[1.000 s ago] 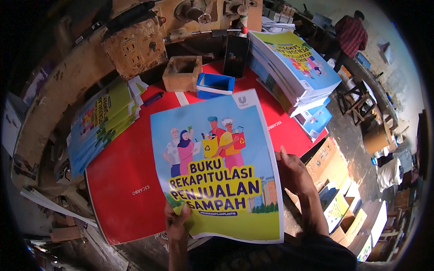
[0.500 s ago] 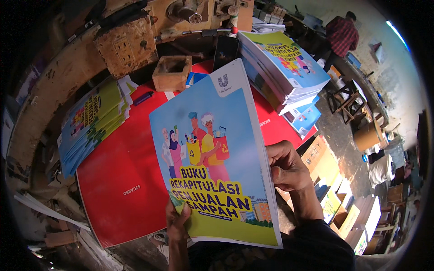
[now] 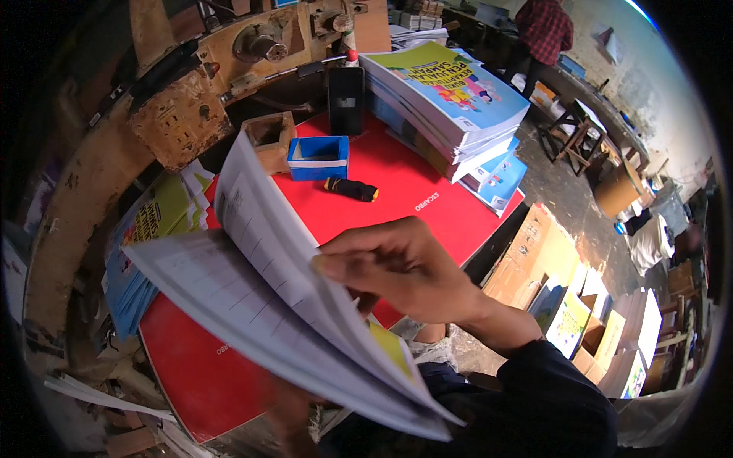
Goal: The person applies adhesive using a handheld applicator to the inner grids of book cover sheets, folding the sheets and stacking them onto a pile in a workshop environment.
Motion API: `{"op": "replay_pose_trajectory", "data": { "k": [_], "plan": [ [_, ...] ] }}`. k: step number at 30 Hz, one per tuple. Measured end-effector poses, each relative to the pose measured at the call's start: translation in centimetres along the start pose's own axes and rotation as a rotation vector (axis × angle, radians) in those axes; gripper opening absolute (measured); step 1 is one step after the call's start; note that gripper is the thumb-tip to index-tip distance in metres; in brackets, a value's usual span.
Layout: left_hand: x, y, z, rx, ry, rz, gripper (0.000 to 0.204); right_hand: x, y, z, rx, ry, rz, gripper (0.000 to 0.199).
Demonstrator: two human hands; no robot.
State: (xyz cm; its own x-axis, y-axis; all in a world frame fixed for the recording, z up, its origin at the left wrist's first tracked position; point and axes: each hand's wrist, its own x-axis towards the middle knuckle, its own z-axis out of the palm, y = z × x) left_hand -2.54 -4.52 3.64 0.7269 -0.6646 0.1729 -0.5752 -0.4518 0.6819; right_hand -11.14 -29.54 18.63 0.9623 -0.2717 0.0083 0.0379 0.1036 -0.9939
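Note:
A soft-cover book (image 3: 229, 282) is held up in front of me, opened, its white ruled pages fanned apart. My right hand (image 3: 412, 271) pinches the edge of the lifted pages between thumb and fingers. Below the book, my left hand (image 3: 290, 408) grips its lower part; that hand is blurred and its fingers are mostly hidden behind the pages. A bit of the yellow-green cover (image 3: 391, 349) shows beneath the right hand.
On the red board (image 3: 405, 179) stand a tall stack of books (image 3: 450, 99), a blue box (image 3: 319, 159), a wooden box (image 3: 269, 137), a phone (image 3: 346, 103) and a black-wrapped tool (image 3: 351, 189). More books (image 3: 130, 282) lie left. Cartons (image 3: 534, 252) sit right. A person (image 3: 544, 34) stands far off.
The book has gone from shut, front cover facing me, to open with inner pages showing. My right hand has moved left and up from its right edge onto the pages.

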Motion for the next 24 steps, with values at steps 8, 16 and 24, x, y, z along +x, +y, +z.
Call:
{"op": "replay_pose_trajectory", "data": {
  "k": [8, 16, 24],
  "plan": [
    [1.5, 7.5, -7.1, -1.0, 0.148, -0.507, 0.057, 3.6, 5.6, 4.3, 0.133, -0.175, 0.104, 0.029],
    [-2.6, -5.7, -11.1, -0.42, 0.403, -0.556, 0.046, 5.3, 6.5, -2.9, 0.132, 0.012, -0.023, 0.026],
    [-4.9, -14.3, -11.6, -0.278, 0.374, -0.614, 0.065, 5.4, 15.3, -9.8, -0.047, 0.124, 0.339, 0.028]
  ]
}}
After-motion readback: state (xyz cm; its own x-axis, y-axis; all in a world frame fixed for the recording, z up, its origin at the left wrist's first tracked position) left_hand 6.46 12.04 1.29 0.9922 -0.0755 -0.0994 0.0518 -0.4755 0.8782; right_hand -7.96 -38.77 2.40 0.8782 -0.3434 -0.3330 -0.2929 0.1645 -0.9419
